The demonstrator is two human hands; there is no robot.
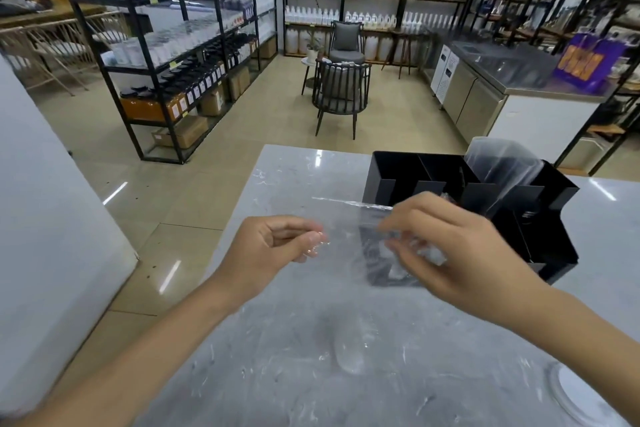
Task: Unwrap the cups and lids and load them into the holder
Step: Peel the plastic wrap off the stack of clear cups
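A clear plastic wrapper (353, 222) is stretched in the air between my two hands, just in front of the black holder (408, 173). My left hand (273, 246) pinches its left edge with fingertips. My right hand (453, 246) grips the crumpled right end. The holder stands on the grey marble counter (298, 340) with several open slots; a stack of clear plastic cups (502, 163) leans in its right rear compartment. More clear film (349, 347) lies flat on the counter below my hands. Lids are not clearly visible.
A round white object (581, 395) sits at the counter's near right corner. The counter's left edge drops to a tiled floor. Beyond stand black shelving racks (166, 55) with bottles, two dark chairs (341, 90) and a steel counter (485, 97).
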